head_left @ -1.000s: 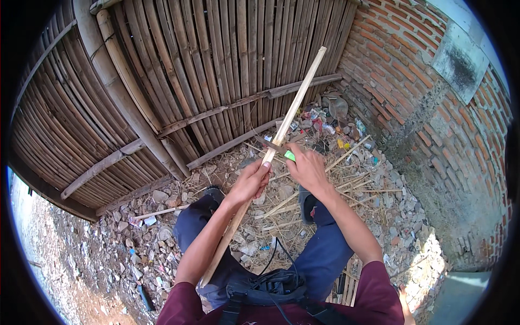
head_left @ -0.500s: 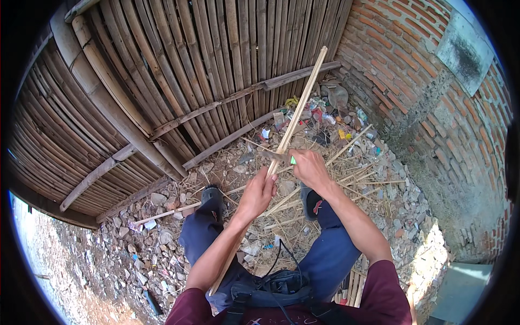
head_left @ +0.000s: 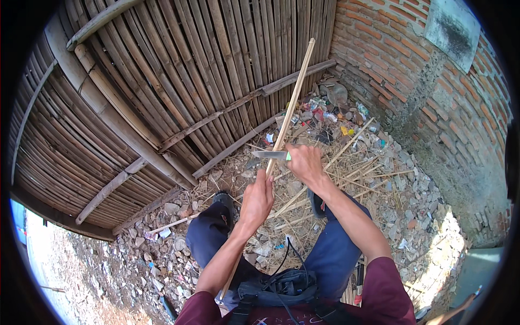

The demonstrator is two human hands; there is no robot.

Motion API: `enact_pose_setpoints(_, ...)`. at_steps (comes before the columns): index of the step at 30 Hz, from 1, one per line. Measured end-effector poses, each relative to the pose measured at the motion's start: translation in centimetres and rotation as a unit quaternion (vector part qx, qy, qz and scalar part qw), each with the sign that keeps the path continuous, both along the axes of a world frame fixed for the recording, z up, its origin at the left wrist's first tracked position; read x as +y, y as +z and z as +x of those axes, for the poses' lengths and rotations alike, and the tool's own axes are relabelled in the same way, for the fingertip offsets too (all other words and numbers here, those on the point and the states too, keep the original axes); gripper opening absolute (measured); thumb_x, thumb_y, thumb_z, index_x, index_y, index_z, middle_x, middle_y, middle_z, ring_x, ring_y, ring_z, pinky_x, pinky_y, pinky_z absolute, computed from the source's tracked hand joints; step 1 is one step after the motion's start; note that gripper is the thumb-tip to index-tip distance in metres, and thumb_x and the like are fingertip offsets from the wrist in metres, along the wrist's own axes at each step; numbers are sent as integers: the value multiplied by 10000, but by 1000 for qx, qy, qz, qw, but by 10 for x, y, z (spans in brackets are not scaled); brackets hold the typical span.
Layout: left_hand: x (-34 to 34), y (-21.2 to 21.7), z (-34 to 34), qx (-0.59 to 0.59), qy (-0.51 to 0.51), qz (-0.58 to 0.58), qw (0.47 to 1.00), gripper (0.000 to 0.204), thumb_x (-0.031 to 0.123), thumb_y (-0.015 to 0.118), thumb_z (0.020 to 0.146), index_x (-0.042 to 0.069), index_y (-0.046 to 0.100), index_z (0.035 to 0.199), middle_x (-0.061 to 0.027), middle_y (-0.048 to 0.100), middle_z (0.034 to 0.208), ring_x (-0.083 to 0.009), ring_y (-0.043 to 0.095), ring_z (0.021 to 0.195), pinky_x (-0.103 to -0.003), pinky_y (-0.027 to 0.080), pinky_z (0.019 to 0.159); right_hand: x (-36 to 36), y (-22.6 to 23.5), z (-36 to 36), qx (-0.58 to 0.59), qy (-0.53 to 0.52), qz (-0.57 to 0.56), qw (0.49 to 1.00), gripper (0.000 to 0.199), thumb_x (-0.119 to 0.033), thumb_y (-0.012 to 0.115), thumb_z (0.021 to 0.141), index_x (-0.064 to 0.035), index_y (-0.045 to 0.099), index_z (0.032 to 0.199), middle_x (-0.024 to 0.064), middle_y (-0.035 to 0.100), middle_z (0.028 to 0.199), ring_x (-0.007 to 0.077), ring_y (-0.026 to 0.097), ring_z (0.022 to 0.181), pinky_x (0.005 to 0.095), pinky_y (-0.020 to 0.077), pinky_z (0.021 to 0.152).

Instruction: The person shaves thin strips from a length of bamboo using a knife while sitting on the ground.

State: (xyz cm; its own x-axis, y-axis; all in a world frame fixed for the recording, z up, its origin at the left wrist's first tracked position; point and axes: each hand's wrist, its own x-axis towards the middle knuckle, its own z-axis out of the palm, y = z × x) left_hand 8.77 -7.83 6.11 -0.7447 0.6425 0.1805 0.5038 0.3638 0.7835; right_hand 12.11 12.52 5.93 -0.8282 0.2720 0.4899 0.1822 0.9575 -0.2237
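Note:
A long, pale bamboo strip (head_left: 291, 108) slants from my lap up toward the far wall, its far end raised. My left hand (head_left: 257, 200) is closed around it partway along. Just beyond that grip, my right hand (head_left: 305, 164) is wrapped round the green handle of a knife (head_left: 271, 155). The knife's metal blade points left and lies across the strip, seemingly touching it. Most of the handle is hidden in my fingers. The strip's near end runs under my left forearm and shows again beside my thigh.
A bamboo slat wall (head_left: 216, 65) rises ahead and to the left; a brick wall (head_left: 390, 70) stands at right. Stones, litter (head_left: 330, 116) and split bamboo pieces (head_left: 352, 146) cover the ground around my shoes. A black pouch (head_left: 281, 287) with a cable sits at my waist.
My view has turned a little, so the walls and ground appear shifted. The blade shows more of its flat side now. Both hands keep their grips.

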Motion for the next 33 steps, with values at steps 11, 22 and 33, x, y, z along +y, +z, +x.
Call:
enact_pose_setpoints(11,-26,19,18,49,16,-1,999,170,179,520,1111,17,478,1076,-326,617,734,-580,612,753,-623,424,625,10,11,-6,28,-106,-94,990,225,-76,671,878,-22,796,1056,224,716,677,373,742,611,526,569,572)
enact_pose_setpoints(22,-75,17,29,-453,-96,147,874,263,323,416,1181,99,526,1097,73,339,699,-30,286,516,-222,247,442,36,16,44,132,50,-315,939,412,-111,626,962,-78,387,1296,142,603,1031,320,675,983,471,509,887)
enact_pose_setpoints(33,-75,11,20,-530,-78,209,818,290,337,375,1189,102,498,1071,67,316,686,-43,270,474,-230,285,407,-42,15,61,37,261,-231,937,254,-228,699,1025,-44,558,1130,130,645,955,311,672,839,419,523,759)
